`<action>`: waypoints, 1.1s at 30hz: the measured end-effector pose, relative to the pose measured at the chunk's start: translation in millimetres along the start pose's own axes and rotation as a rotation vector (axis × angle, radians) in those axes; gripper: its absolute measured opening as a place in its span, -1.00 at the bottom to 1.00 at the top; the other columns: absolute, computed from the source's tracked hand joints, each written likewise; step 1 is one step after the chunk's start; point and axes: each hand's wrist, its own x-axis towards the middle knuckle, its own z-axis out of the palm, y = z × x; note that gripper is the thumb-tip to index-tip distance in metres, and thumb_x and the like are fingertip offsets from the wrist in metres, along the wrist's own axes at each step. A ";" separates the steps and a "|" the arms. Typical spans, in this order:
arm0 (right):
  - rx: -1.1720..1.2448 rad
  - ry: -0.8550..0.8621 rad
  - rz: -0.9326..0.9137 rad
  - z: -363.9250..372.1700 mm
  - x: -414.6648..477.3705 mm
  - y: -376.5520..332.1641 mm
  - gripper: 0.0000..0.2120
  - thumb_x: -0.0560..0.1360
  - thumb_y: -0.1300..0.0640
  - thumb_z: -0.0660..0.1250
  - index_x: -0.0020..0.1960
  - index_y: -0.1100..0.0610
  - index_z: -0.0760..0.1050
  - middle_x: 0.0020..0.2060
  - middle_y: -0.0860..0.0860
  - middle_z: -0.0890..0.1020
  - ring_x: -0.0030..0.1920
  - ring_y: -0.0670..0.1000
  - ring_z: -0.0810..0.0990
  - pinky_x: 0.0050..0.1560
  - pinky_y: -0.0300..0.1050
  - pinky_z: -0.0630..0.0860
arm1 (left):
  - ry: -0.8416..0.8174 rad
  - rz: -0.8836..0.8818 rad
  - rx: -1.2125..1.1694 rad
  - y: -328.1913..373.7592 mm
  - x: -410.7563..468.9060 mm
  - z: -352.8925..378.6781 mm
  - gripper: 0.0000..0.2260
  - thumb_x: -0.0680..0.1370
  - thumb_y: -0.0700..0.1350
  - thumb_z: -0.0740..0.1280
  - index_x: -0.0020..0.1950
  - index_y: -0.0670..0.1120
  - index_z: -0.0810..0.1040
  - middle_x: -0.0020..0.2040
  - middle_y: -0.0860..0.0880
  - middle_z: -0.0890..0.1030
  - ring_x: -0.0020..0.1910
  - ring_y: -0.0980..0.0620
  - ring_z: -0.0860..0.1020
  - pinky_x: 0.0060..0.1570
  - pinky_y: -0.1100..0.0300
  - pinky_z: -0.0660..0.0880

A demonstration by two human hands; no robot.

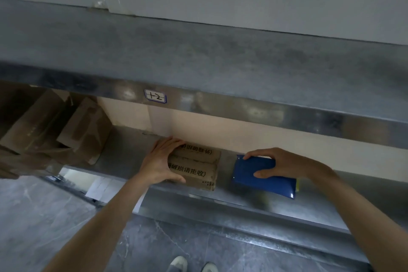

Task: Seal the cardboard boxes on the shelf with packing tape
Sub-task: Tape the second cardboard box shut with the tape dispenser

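A small cardboard box (196, 166) with printed characters and tape across its top sits on the lower metal shelf (231, 196). My left hand (160, 162) grips its left end, fingers over the far edge and thumb at the near side. To its right lies a glossy blue flat package (249, 174). My right hand (280, 164) holds this package, fingers along its far edge and thumb on its top. No roll of packing tape is visible.
Several taped cardboard boxes (53, 130) are piled at the left of the same shelf. Above runs another metal shelf (198, 57) with a label reading 1-2 (155, 96). Grey floor and my shoes (192, 264) lie below.
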 end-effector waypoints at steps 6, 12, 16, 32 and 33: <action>-0.080 0.004 0.020 17.2 21.4 -11.6 -0.64 0.46 -0.12 0.46 0.16 -0.41 0.42 0.19 -0.32 0.49 0.15 -0.21 0.50 0.08 -0.33 0.41 | -0.005 -0.002 0.007 -0.9 1.2 0.7 0.06 0.08 0.33 0.59 0.51 0.19 0.25 0.50 0.20 0.27 0.53 0.15 0.10 0.50 0.17 0.03; -0.232 0.028 0.049 28.7 45.8 -39.6 -0.54 0.46 -0.08 0.47 0.32 -0.18 0.46 0.27 -0.09 0.49 0.20 -0.02 0.47 0.24 -0.04 0.44 | 0.002 0.022 0.021 -1.4 2.8 1.6 0.06 0.09 0.36 0.57 0.52 0.16 0.25 0.51 0.16 0.28 0.54 0.14 0.12 0.52 0.16 -0.05; -0.280 0.059 0.114 34.5 47.3 -51.1 -0.54 0.44 -0.09 0.48 0.30 -0.16 0.47 0.10 -0.10 0.51 0.09 0.00 0.49 0.14 -0.01 0.48 | 0.003 0.016 0.040 0.2 4.2 2.5 0.07 0.09 0.35 0.57 0.52 0.13 0.25 0.52 0.15 0.27 0.54 0.11 0.13 0.55 0.08 -0.01; -0.212 0.449 0.344 105.3 40.3 -26.0 -0.36 0.57 0.11 0.23 0.53 -0.25 0.03 -0.22 0.17 0.61 -0.38 0.08 0.51 -0.43 -0.13 0.40 | 0.021 0.021 0.061 -22.8 -11.0 -16.6 0.03 0.18 0.32 0.56 0.55 0.10 0.20 0.54 0.10 0.21 0.56 0.01 0.07 0.55 -0.03 -0.10; -0.225 0.455 0.341 110.9 41.8 -24.4 -0.35 0.60 0.13 0.22 0.56 -0.20 0.00 -0.25 0.19 0.61 -0.40 0.11 0.52 -0.45 -0.12 0.39 | 0.025 0.043 0.050 -26.0 -12.1 -17.9 0.01 0.20 0.30 0.57 0.55 0.10 0.21 0.53 0.10 0.21 0.55 0.00 0.08 0.55 0.00 -0.09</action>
